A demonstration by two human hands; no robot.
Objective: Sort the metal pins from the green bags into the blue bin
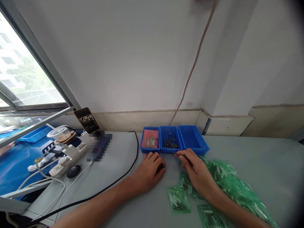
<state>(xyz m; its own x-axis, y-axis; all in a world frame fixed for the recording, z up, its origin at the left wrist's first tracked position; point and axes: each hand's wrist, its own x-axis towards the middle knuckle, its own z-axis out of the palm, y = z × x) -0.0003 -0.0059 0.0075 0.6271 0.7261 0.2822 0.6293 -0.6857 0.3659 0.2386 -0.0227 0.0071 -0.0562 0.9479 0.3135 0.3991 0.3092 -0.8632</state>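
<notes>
My left hand point(153, 166) rests on the grey table in front of the left blue bin, fingers curled round something small and dark that I cannot make out. Just in front of the middle and right bins, my right hand point(193, 164) pinches a small, thin metal piece point(176, 154). The left bin point(142, 146) holds a pink packet point(151, 136). Dark metal pieces point(171, 142) lie in the middle bin point(166, 129). Nothing shows in the right bin point(193, 137). Green plastic bags of metal parts point(178, 200) lie beside and under my right forearm.
A black cable point(114, 183) crosses the table on the left. Farther left are a phone point(87, 120), a power strip point(68, 161) with white cables, a black mouse-like object point(73, 171) and a metal frame point(35, 127). A large green bag pile point(239, 186) lies at the right.
</notes>
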